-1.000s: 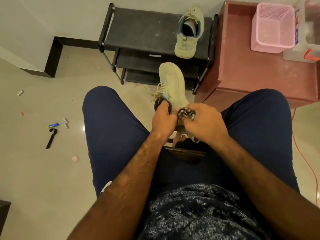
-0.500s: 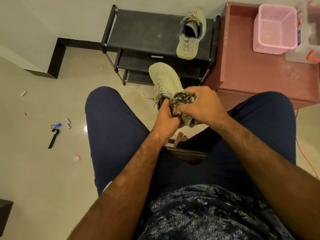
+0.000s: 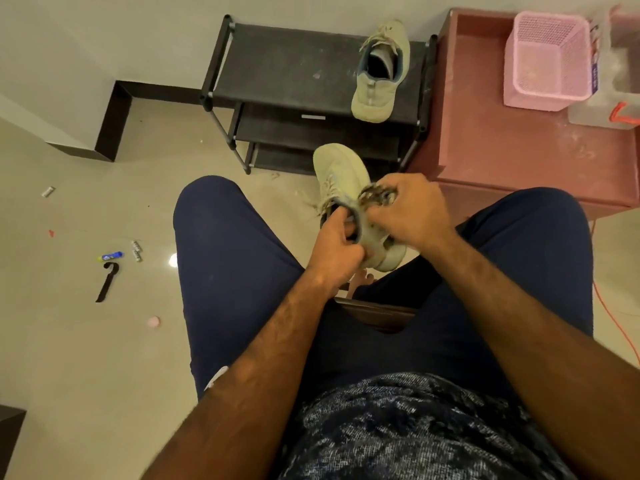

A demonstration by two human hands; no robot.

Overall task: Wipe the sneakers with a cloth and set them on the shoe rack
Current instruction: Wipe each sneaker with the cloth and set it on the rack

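I sit with a pale grey sneaker held above my knees, toe pointing away from me. My left hand grips it at the heel opening, fingers tucked inside the collar. My right hand holds a bunched, dark patterned cloth against the shoe's right side. The second pale sneaker stands on the top shelf of the black shoe rack, at its right end, toe toward me. The held shoe's heel and sole are partly hidden by my hands.
A reddish cabinet stands right of the rack, carrying a pink basket and a clear container. Small litter, batteries and a black strap lie on the tiled floor at left. An orange cable runs along the right.
My right hand with the cloth has slid forward along the shoe's side, away from the heel, and the shoe has tilted a little. The left hand keeps its grip at the heel.
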